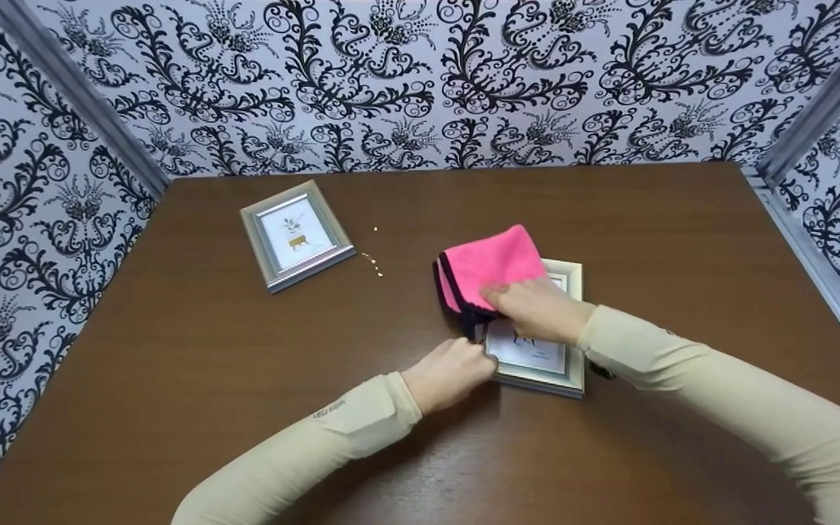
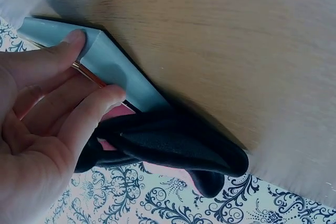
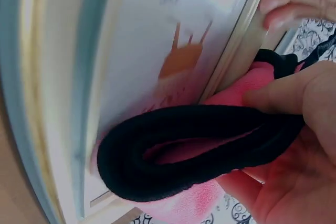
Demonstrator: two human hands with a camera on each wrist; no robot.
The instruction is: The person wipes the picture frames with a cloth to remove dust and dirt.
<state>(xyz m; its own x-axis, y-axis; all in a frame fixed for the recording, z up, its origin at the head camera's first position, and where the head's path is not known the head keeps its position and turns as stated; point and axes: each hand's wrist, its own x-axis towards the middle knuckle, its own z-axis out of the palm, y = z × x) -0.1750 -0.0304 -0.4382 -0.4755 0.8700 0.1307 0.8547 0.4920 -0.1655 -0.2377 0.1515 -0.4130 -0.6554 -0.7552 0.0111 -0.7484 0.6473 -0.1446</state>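
My right hand grips a folded pink cloth with black edging. Beneath the cloth a picture frame with a pale gold border lies on the table, and the cloth hides its upper left part. In the right wrist view the cloth's looped black edge lies over the picture, near a printed orange-brown pot on legs. At the frame's left side my left hand holds its border, thumb and fingertip against the edge in the left wrist view. Close by that hand hangs the cloth's dark edging.
A second picture frame, silvery with a plant print, lies face up at the back left of the brown table. Small white crumbs are scattered beside it. Patterned walls stand behind and at both sides.
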